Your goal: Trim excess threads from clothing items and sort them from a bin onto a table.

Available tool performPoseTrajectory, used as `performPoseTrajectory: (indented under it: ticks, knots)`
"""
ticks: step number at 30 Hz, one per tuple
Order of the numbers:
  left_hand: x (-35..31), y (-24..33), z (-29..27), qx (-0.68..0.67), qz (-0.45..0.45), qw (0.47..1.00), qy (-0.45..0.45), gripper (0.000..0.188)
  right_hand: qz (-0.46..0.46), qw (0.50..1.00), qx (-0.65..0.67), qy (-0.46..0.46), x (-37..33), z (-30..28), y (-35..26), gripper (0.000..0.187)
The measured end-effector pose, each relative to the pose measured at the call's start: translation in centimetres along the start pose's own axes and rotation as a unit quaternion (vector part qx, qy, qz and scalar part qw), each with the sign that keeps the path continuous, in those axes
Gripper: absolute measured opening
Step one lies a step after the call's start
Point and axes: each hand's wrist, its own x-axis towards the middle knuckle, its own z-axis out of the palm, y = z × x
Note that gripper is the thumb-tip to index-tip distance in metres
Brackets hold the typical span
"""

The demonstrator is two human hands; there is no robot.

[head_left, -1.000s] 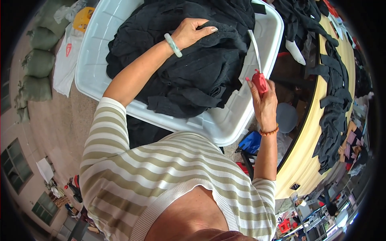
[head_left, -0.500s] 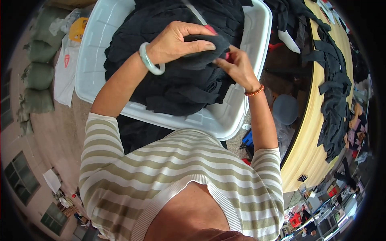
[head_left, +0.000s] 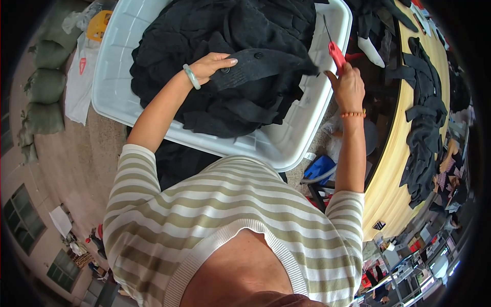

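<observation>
A large white plastic tub (head_left: 279, 159) in front of me is heaped with black garments (head_left: 174, 38). My left hand (head_left: 207, 69), wearing a pale bangle, pinches a black cloth band (head_left: 248, 66) between thumb and fingers. Dark round buttons show on this band, which stretches to the right across the heap. My right hand (head_left: 349, 87) is raised over the tub's right rim, apart from the cloth. It grips red-handled scissors (head_left: 336, 53) with their slim metal blade pointing up and away from me.
On the right, a pale wooden table (head_left: 383, 204) carries a row of black garments (head_left: 424, 123). A white sock-like piece (head_left: 371, 51) hangs by its edge. Stuffed green sacks (head_left: 45, 117) and a yellow object (head_left: 98, 25) stand left. A blue object (head_left: 319, 169) lies below the tub's right corner.
My hands were close together over the cloth and are now apart. My right hand has swung right with the scissors; the band now lies spread out from my left hand, showing its buttons.
</observation>
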Motion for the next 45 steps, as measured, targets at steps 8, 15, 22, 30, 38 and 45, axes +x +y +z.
performPoseTrajectory:
  ticks: [8,15,22,30,38,45]
  knots:
    - [2.5,-3.3,-1.2,0.112,-0.020,0.994,0.004,0.029,0.073,0.997,-0.023,-0.006,-8.8,0.2,3.7,0.025]
    - [4.9,-4.7,5.6,0.734,0.248,0.611,0.165,0.049,0.092,0.993,0.070,-0.009,-13.8,1.2,3.3,0.022]
    - [9.3,-7.4,4.9,0.624,0.235,0.700,0.255,0.038,0.125,0.973,0.157,-0.117,-14.8,-0.3,1.0,0.033]
    - [9.7,-6.8,4.7,0.300,0.017,0.924,0.235,0.050,-0.061,0.952,0.151,-0.259,-14.7,0.2,-1.1,0.030]
    - [5.4,-11.6,4.6,-0.237,0.012,0.968,0.086,0.038,-0.107,0.921,0.124,-0.352,-11.8,-0.6,-2.9,0.038]
    - [3.3,-6.0,1.6,0.322,0.202,0.858,0.347,0.035,-0.019,0.942,0.211,-0.262,-11.2,0.5,-2.1,0.026]
